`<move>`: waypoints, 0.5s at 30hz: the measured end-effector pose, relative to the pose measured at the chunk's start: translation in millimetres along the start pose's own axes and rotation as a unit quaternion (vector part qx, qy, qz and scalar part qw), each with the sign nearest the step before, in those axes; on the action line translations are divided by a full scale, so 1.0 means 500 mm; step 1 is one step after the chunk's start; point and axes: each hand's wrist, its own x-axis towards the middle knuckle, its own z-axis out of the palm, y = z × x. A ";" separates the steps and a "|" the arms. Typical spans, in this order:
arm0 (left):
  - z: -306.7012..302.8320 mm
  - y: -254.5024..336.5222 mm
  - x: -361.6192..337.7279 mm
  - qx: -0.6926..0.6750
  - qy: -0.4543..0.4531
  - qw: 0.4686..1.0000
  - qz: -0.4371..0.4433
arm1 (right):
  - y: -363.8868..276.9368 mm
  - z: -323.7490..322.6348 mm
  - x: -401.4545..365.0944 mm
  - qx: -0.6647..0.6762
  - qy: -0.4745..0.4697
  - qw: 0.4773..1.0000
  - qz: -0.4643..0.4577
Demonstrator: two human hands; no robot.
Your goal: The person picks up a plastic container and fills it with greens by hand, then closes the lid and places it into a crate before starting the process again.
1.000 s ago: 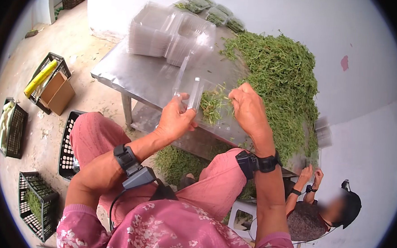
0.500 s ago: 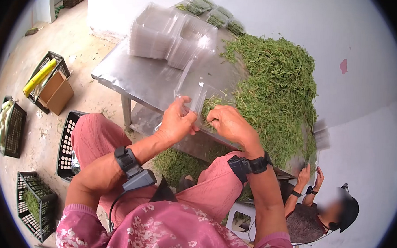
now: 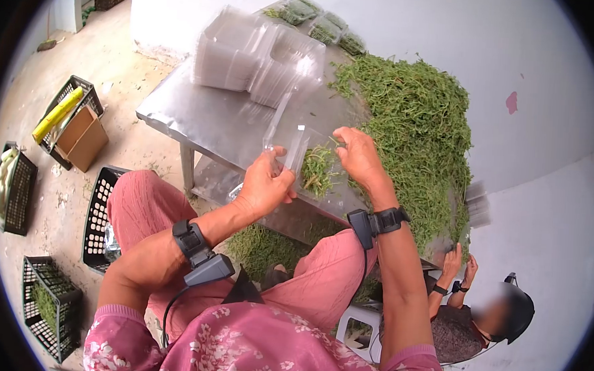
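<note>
My left hand (image 3: 270, 181) is closed on the near left edge of an open, clear plastic clamshell container (image 3: 300, 149), which lies at the table's front edge. A small heap of green leafy stems (image 3: 318, 170) rests in the container's right part. Just up and right of that heap, my right hand (image 3: 361, 156) hovers with thumb and forefinger apart; a thin stem shows near its fingertips. A large pile of loose greens (image 3: 415, 118) covers the table's right side, beside my right hand. Behind the container stand tall stacks of clear containers (image 3: 227, 51).
Filled containers (image 3: 325, 27) sit at the metal table's (image 3: 180, 102) far end. Black crates (image 3: 100, 215) and a cardboard box (image 3: 83, 137) stand on the floor at left. Another person (image 3: 464, 325) works at lower right, near a white stool (image 3: 357, 323). Greens lie below the table.
My right hand has moved up and right, away from the container, uncovering the small heap of greens in it. My left hand stays on the container. The other person's hands have shifted slightly.
</note>
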 end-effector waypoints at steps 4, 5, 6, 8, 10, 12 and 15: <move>0.001 -0.003 0.001 -0.003 0.003 1.000 -0.002 | 0.010 -0.005 0.006 0.038 0.032 0.999 -0.003; 0.002 -0.003 0.002 -0.004 0.005 1.000 -0.004 | 0.016 -0.003 0.004 0.033 0.055 0.998 -0.016; 0.003 -0.004 0.004 -0.006 0.004 1.000 -0.004 | 0.020 -0.003 0.003 0.029 0.077 0.996 -0.030; 0.003 -0.006 0.007 -0.008 0.003 1.000 -0.003 | 0.009 -0.022 -0.002 0.048 0.112 0.992 -0.024; 0.002 -0.008 0.009 -0.008 0.003 1.000 -0.002 | -0.007 -0.040 -0.007 0.065 0.122 0.990 -0.028; 0.004 -0.010 0.010 -0.010 0.004 1.000 -0.004 | -0.021 -0.049 -0.014 0.081 0.108 0.990 -0.039; 0.007 -0.008 0.012 -0.009 0.003 1.000 -0.006 | -0.033 -0.023 -0.019 0.031 0.075 0.995 -0.050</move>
